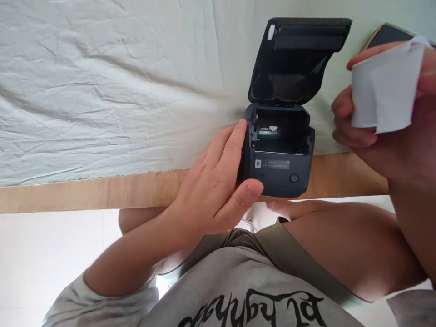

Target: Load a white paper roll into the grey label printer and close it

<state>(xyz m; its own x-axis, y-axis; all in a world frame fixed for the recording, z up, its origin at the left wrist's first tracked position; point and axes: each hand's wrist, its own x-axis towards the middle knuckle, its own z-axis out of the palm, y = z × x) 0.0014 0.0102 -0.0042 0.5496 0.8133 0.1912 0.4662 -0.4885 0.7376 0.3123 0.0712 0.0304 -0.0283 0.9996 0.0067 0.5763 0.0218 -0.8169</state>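
Note:
A dark portable label printer (275, 175) stands at the table edge. Its lid (288, 77) is swung up and back, baring the hollow paper bay (281, 122) inside. My left hand (214, 186) lies along the printer's left side, fingers stretched out and thumb by the near corner. To the right of the printer, my right hand (357, 136) grips what looks like a white paper roll (384, 91), with its loose end hanging down. The roll is held above the table, apart from the printer. My right fingertips are partly hidden behind the paper.
A pale creased cloth (119, 91) covers the table, leaving a wooden front edge (85, 193) bare. A dark phone-like object (390, 34) lies at the far right, partly behind my right hand. My legs are below the table edge.

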